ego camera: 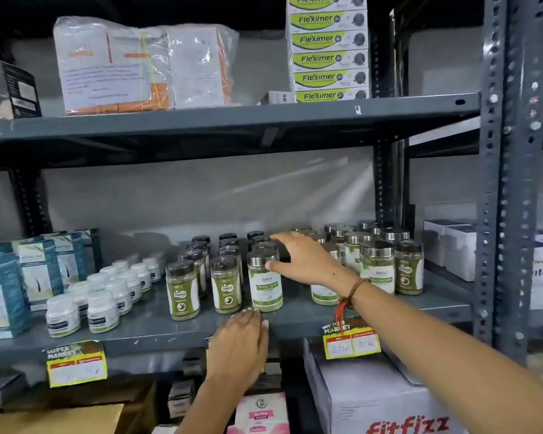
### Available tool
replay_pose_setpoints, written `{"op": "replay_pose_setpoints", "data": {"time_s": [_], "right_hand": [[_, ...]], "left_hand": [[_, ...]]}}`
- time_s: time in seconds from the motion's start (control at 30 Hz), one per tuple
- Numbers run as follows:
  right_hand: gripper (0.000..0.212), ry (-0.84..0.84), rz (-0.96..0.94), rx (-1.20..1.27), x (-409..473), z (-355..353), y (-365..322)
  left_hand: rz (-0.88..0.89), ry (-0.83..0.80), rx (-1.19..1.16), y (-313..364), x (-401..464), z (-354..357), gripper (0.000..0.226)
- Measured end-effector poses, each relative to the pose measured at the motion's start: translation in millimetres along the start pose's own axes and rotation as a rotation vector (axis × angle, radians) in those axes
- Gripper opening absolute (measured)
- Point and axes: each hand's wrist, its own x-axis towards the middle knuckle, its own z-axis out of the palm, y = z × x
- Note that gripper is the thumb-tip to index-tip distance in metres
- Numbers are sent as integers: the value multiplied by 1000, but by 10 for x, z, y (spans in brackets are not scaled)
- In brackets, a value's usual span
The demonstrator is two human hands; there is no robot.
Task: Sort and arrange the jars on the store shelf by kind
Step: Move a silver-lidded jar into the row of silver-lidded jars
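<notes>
**Silver-lidded jar touched among the dark-lidded rows**

The middle shelf [157, 324] was seen holding three groups: small white bottles [102, 311] at the left, dark-lidded green-labelled jars [182, 289] in rows at the centre, and silver-lidded jars [376, 266] grouped at the right. One silver-lidded jar [265, 280] stood upright at the front of the shelf, just beside the dark-lidded rows. The right hand [301, 261] was spread over it from the right, thumb laid against its shoulder and fingers reaching past its lid; a full grasp could not be confirmed. The left hand [240, 346] was held with fingers pressed together, fingertips resting on the shelf edge just below that jar.
</notes>
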Motion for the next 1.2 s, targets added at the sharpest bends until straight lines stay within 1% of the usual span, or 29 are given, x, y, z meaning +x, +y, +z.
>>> {"op": "replay_pose_setpoints", "data": {"time_s": [0.1,0.2,0.27,0.33,0.5,0.6,0.67,0.83,0.97,1.2], "right_hand": [[79,-42,-17,-48,166,74,-23],[88,-99,-13,-92,298,160,-76],[84,-124,-30,-104,347,201,-83],[74,-124,-51,-112,364,242,-87],[70,-99,-38,-81,339,183,-78],[70,-31,-44,-91,243,87,-68],[71,19,-43,-78,152,-17,-56],[73,79,1,38,-168,-429,14],[71,120,102,99,-501,-827,204],[74,111,290,-62,-924,-1420,822]], "left_hand": [[-21,-4,-22,5,27,101,58],[-22,51,-54,36,2,155,53],[-28,115,-51,41,-11,180,45],[-36,125,-44,55,-22,172,42],[-57,129,-60,108,-32,186,40],[-75,128,-78,134,-36,176,35],[-62,133,-77,131,-47,165,34],[-55,118,-73,125,-57,136,42],[-46,129,-83,114,-74,129,45],[-65,134,-94,111,-84,133,46]]}}
